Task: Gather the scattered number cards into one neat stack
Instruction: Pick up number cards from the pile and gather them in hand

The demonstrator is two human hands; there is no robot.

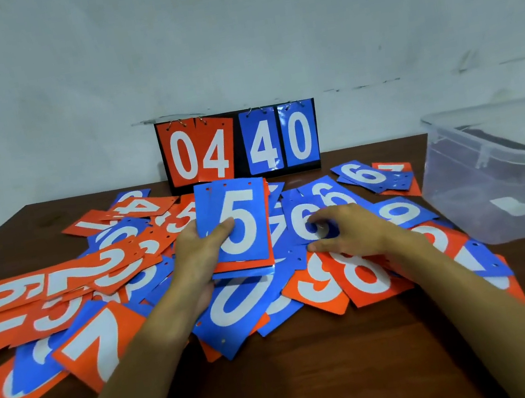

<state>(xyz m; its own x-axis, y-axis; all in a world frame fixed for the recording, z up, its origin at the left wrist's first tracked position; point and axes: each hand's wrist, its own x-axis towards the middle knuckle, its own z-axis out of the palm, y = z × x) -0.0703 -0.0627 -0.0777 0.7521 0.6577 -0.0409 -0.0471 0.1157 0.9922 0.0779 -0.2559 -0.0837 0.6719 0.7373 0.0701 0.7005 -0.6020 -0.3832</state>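
Note:
Orange and blue number cards lie scattered across the brown table (319,380). My left hand (194,255) grips a small stack of cards (243,219) raised above the pile, a blue 5 on top and my thumb across its face. Just to the right, my right hand (340,234) reaches over the pile and its fingertips pinch the lower edge of a blue 6 card (299,217). An orange 8 card (365,279) and an orange 9 card (317,288) lie under my right wrist. A blue 0 card (237,303) lies below the stack.
A flip scoreboard (240,147) reading 04 in orange and 40 in blue stands against the wall at the table's back. A clear plastic box (508,178) with a lid sits at the right. An orange 7 card (98,348) lies at the near left.

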